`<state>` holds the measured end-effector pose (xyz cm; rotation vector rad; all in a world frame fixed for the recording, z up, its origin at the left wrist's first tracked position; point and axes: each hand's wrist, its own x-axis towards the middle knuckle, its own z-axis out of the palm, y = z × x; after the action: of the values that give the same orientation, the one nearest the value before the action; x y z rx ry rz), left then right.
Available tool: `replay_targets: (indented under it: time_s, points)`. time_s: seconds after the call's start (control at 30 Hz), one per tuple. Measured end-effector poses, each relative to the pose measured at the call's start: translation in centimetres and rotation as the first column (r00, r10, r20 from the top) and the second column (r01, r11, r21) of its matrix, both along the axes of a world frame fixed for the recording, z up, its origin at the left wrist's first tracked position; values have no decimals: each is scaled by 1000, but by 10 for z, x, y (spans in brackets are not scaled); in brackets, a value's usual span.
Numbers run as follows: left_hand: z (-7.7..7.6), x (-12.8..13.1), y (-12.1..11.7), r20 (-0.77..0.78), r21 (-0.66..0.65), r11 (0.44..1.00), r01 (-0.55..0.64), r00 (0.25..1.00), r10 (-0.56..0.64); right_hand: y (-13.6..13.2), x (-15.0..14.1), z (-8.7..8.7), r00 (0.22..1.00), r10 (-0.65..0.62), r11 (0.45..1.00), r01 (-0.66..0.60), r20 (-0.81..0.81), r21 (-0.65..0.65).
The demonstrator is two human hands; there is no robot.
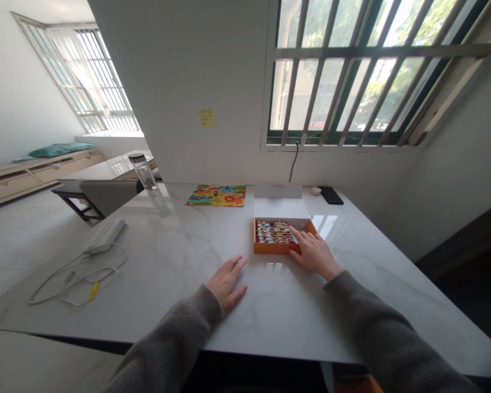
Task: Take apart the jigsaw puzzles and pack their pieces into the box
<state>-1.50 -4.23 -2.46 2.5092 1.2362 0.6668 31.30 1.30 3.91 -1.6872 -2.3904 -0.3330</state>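
Observation:
An orange box without a lid lies on the white marbled table. Small thin pieces, which look like jigsaw pieces, are packed in it in rows; the right part of the box shows its bare inside. My right hand reaches over the box's front right side. Its index finger is stretched to the pieces, and the thumb lies by the front wall; whether a piece is pinched does not show. To the left of the box, my left hand rests on the tabletop with fingers apart, holding nothing.
Behind the box lie a colourful animal picture sheet and a pale flat panel. A black phone and a small white object are at the back right. At left stand a bottle and a white power strip with cable.

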Motion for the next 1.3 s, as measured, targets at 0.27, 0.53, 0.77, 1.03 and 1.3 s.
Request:
replay_targets:
  time_s: [0.27, 0.53, 0.77, 1.03, 1.3]
  points:
    - [9, 2, -5, -114, 25, 1000, 16, 993, -13, 31, 33, -13, 999, 9, 986, -2, -43, 166]
    - [9, 2, -4, -102, 29, 999, 16, 995, -13, 39, 38, -23, 996, 16, 988, -2, -91, 154]
    - [10, -7, 7, -42, 8, 998, 58, 997, -58, 50, 44, -18, 982, -50, 985, 78, -180, 156]
    - [24, -90, 106, -116, 16, 893, -450, 886, 448, 11, -69, -19, 832, 281, 959, -258, -478, 115]
    - [17, -161, 187, -226, 24, 759, -651, 736, 638, 64, -160, -38, 940, 182, 964, -228, -288, -135]
